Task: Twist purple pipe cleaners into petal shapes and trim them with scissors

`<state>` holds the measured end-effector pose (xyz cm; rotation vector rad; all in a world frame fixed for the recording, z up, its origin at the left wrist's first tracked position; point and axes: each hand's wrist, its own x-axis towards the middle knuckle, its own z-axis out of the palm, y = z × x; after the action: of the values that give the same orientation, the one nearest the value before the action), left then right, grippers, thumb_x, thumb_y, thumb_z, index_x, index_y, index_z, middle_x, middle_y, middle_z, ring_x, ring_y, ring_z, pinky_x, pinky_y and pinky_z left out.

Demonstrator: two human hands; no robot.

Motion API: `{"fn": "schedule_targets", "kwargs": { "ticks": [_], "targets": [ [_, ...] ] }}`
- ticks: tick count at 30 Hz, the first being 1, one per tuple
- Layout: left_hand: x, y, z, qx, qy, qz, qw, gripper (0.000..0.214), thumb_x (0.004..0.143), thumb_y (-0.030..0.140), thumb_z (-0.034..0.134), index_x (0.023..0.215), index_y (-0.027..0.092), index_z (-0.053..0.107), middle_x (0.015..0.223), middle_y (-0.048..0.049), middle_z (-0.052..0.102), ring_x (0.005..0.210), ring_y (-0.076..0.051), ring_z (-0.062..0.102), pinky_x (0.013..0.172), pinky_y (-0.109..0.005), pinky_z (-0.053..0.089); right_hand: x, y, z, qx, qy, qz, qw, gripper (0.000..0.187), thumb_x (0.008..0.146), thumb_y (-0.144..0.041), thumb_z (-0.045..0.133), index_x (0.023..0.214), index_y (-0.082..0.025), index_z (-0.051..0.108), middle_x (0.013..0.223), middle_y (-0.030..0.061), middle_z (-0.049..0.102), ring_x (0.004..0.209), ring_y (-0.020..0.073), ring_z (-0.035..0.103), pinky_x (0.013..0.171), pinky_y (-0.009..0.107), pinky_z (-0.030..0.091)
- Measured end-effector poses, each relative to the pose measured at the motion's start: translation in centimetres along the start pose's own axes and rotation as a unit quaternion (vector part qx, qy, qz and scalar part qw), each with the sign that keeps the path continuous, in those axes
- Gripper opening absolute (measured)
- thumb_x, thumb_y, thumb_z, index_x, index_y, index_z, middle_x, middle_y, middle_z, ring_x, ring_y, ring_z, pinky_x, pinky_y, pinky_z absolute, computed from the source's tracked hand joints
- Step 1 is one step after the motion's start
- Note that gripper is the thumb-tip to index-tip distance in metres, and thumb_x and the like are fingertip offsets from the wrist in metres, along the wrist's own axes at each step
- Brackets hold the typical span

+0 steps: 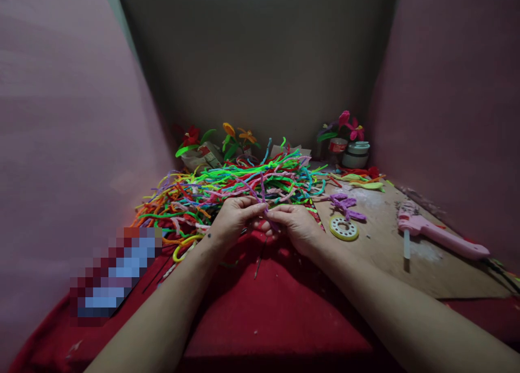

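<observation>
Both my hands meet over the front of a heap of pipe cleaners. My left hand [239,213] pinches a purple pipe cleaner [262,189], whose two ends stick up above the fingers. From the other side, my right hand [290,221] closes thumb and finger on the same purple pipe cleaner, just below the left fingertips. The part between the fingers is mostly hidden. Behind and to the left spreads the heap of multicoloured pipe cleaners [244,175]. To the right lie finished purple looped pieces [347,206] on a brown board.
On the brown board [377,270] rest a yellow-rimmed tape spool [343,228] and a pink glue gun [442,235] with its cord. Pipe-cleaner flowers [239,135] and a lidded jar [356,154] stand at the back. A blurred-out blue object [122,278] lies left on the red cloth [276,319].
</observation>
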<state>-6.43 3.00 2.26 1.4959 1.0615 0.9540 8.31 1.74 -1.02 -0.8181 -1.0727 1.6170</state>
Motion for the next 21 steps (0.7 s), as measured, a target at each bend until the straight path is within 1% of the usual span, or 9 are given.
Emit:
{"fn": "schedule_targets", "kwargs": {
  "ticks": [3,8,11,14,17,21],
  "targets": [
    [0.02,0.02,-0.11,-0.009,-0.003,0.005,1.0,0.019,0.07,0.032,0.063,0.072,0.014,0.058,0.05,0.0033,0.053,0.04,-0.005,0.043,0.039,-0.017,0.027,0.04,0.03,-0.11,0.006,0.001,-0.004,1.0,0.016,0.065,-0.027,0.065,0.069,-0.011,0.063,0.061,0.0064,0.066,0.047,0.0105,0.056,0.043,0.02,0.043],
    [0.19,0.08,-0.17,-0.013,-0.017,0.039,0.999,0.015,0.068,0.027,0.064,0.071,0.014,0.057,0.059,0.0029,0.056,0.047,-0.006,0.047,0.046,-0.018,0.034,0.11,-0.03,-0.09,0.011,0.008,0.005,1.0,0.017,0.064,-0.027,0.066,0.07,-0.012,0.063,0.061,0.0059,0.066,0.047,0.0105,0.056,0.043,0.02,0.043],
    [0.14,0.24,-0.06,-0.017,-0.021,0.045,0.999,0.015,0.067,0.027,0.065,0.071,0.015,0.056,0.058,0.0034,0.055,0.047,-0.006,0.047,0.047,-0.019,0.036,0.04,-0.17,-0.01,0.005,0.014,0.0,1.0,0.016,0.064,-0.027,0.065,0.069,-0.011,0.063,0.059,0.0051,0.066,0.046,0.0097,0.056,0.043,0.019,0.042],
    [-0.02,0.51,0.1,-0.009,-0.012,0.048,0.999,0.015,0.065,0.025,0.065,0.072,0.014,0.059,0.059,0.0033,0.055,0.047,-0.006,0.047,0.047,-0.018,0.036,-0.09,-0.31,0.05,0.002,0.02,-0.001,1.0,0.016,0.063,-0.026,0.064,0.068,-0.011,0.063,0.057,0.0045,0.065,0.044,0.0094,0.055,0.044,0.019,0.041],
    [-0.09,0.74,0.22,0.029,0.004,0.057,0.998,0.015,0.065,0.024,0.065,0.073,0.012,0.061,0.061,0.0019,0.056,0.048,-0.006,0.046,0.047,-0.018,0.036,-0.15,-0.41,0.12,0.001,0.025,-0.001,1.0,0.016,0.062,-0.024,0.064,0.069,-0.011,0.063,0.056,0.0045,0.065,0.044,0.0094,0.055,0.045,0.019,0.042],
    [0.08,0.63,0.18,0.064,0.021,0.097,0.993,0.015,0.064,0.025,0.066,0.07,0.012,0.064,0.063,0.0004,0.056,0.05,-0.006,0.045,0.046,-0.019,0.036,-0.07,-0.45,0.13,0.001,0.025,-0.002,1.0,0.016,0.061,-0.025,0.065,0.069,-0.011,0.063,0.055,0.0043,0.065,0.044,0.0099,0.055,0.046,0.02,0.042]
  ]
}}
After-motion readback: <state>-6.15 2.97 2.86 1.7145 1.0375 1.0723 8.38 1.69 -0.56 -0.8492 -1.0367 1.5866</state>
